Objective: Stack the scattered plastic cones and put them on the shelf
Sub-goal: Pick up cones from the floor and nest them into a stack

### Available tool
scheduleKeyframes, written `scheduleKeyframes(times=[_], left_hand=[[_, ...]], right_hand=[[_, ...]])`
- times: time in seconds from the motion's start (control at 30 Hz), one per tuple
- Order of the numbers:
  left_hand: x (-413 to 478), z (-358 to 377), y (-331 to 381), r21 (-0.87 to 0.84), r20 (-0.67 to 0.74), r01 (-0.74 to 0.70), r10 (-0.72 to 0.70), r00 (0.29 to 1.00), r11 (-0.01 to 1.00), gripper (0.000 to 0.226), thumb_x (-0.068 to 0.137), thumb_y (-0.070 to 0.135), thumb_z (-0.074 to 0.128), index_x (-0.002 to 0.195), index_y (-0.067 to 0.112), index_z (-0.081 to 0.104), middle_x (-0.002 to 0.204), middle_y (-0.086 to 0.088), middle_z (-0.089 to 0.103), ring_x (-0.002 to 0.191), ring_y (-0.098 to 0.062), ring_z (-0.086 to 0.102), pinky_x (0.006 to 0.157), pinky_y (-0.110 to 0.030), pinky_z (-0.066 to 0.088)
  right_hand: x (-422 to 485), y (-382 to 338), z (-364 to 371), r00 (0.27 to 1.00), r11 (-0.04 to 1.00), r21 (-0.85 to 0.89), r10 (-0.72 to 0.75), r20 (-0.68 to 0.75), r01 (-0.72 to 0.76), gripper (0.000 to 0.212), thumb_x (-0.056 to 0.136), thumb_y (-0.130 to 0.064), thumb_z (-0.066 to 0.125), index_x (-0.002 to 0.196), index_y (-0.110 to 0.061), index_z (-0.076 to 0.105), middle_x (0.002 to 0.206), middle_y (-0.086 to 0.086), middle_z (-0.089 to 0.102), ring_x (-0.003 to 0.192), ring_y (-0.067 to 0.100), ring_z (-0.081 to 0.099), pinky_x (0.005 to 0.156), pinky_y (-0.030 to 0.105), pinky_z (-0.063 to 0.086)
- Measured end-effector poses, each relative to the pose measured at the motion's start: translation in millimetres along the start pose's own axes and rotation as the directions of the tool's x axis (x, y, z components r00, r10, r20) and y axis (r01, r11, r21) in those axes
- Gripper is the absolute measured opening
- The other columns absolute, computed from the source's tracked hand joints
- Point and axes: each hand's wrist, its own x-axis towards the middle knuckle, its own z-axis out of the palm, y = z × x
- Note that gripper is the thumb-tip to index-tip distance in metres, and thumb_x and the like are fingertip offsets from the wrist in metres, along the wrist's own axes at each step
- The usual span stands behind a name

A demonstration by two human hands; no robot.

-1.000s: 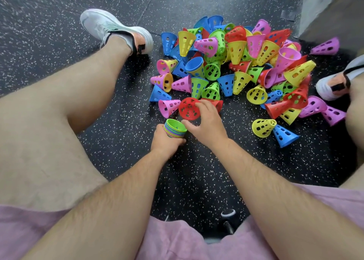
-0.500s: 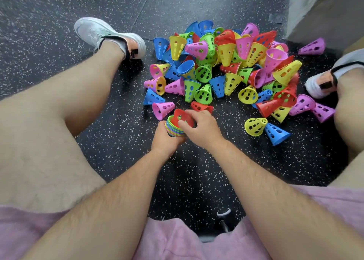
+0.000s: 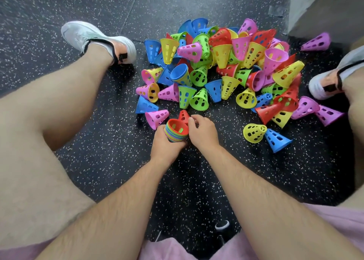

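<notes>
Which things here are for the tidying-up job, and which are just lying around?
For the job: stack of cones in the left hand; red cone lying beside it; pile of loose cones.
Just there: left shoe; right shoe; grey block in the far corner.

Pink shorts [image 3: 338,226], white trainers [image 3: 94,39], bare arms

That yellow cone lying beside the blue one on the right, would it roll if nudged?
Probably rolls in a curve, not straight: the yellow cone lies on its tapered side. Likely light, being thin plastic full of holes.
</notes>
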Motion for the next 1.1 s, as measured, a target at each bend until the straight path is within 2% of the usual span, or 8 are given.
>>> scheduleKeyframes(times=[0.1,0.2,0.33,0.5,0.7,0.87,1.0,1.1], left_hand=[[6,-1,4,0.009,0.0,0.023,-0.023,1.0,1.0,0.067,0.056,0.027,0.089,0.114,0.026,0.055,0.105,0.004,0.069,0.092,-0.012,0.069,0.083,-0.031,0.055],[11,-1,15,0.029,0.03,0.043,-0.044,0.999,0.999,0.063,0.063,0.015,0.09,0.114,0.023,0.055,0.102,0.005,0.069,0.088,-0.009,0.068,0.076,-0.022,0.05],[18,-2,28,0.047,0.123,0.09,-0.096,0.988,0.995,0.061,0.055,0.015,0.085,0.104,0.025,0.051,0.097,0.001,0.07,0.084,-0.014,0.067,0.081,-0.035,0.054],[29,-3,42,0.102,0.259,0.074,-0.098,0.961,0.992,0.046,0.056,0.003,0.087,0.089,0.015,0.057,0.079,0.002,0.064,0.069,-0.014,0.057,0.068,-0.03,0.048],[54,-2,38,0.23,0.331,0.087,-0.162,0.93,0.969,0.062,0.04,0.025,0.091,0.091,0.012,0.058,0.076,0.0,0.066,0.067,-0.016,0.061,0.068,-0.041,0.057],[55,-7,49,0.291,0.396,0.084,-0.2,0.896,0.953,0.048,0.052,0.015,0.092,0.082,0.011,0.055,0.066,-0.002,0.065,0.057,-0.016,0.061,0.057,-0.033,0.054],[49,-12,50,0.262,0.349,0.103,-0.193,0.917,0.96,0.068,0.053,0.009,0.094,0.105,0.015,0.05,0.1,-0.008,0.07,0.093,-0.022,0.069,0.085,-0.038,0.058],[47,-14,35,0.26,0.324,0.117,-0.201,0.924,0.959,0.089,0.045,0.017,0.094,0.12,0.012,0.047,0.101,-0.005,0.07,0.09,-0.018,0.068,0.087,-0.039,0.059]], right_hand=[[11,-7,4,0.989,0.986,0.092,0.142,-0.037,-0.138,0.031,0.098,-0.032,0.048,0.094,-0.013,0.073,0.097,0.006,0.07,0.096,0.026,0.061,0.079,0.034,0.045],[16,-11,-3,0.961,0.932,0.233,0.275,0.04,-0.277,0.03,0.092,-0.013,0.045,0.106,-0.021,0.071,0.102,-0.001,0.068,0.093,0.02,0.06,0.076,0.028,0.042],[17,-11,-9,0.951,0.876,0.387,0.215,0.221,-0.288,0.041,0.085,-0.001,0.046,0.106,-0.029,0.067,0.096,-0.01,0.07,0.09,0.011,0.065,0.072,0.022,0.047],[34,-5,-20,0.933,0.852,0.427,0.174,0.315,-0.303,0.022,0.086,-0.01,0.068,0.095,-0.03,0.067,0.096,-0.004,0.071,0.091,0.016,0.067,0.077,0.025,0.052],[47,-8,-42,0.954,0.998,0.043,-0.053,0.296,0.042,0.036,0.093,-0.004,0.049,0.112,-0.03,0.066,0.115,-0.004,0.065,0.101,0.017,0.061,0.09,0.033,0.051],[54,-13,-61,0.874,0.888,-0.283,-0.219,0.433,0.363,0.034,0.098,-0.012,0.052,0.127,-0.03,0.057,0.126,0.001,0.056,0.113,0.023,0.056,0.098,0.042,0.048],[55,-23,-60,0.828,0.846,-0.25,-0.327,0.455,0.471,0.025,0.095,-0.003,0.047,0.102,-0.021,0.063,0.123,-0.001,0.055,0.114,0.022,0.053,0.099,0.04,0.046],[46,-21,-45,0.834,0.864,-0.21,-0.335,0.439,0.457,0.03,0.091,-0.002,0.052,0.089,-0.023,0.074,0.141,-0.004,0.052,0.129,0.021,0.047,0.107,0.032,0.04]])
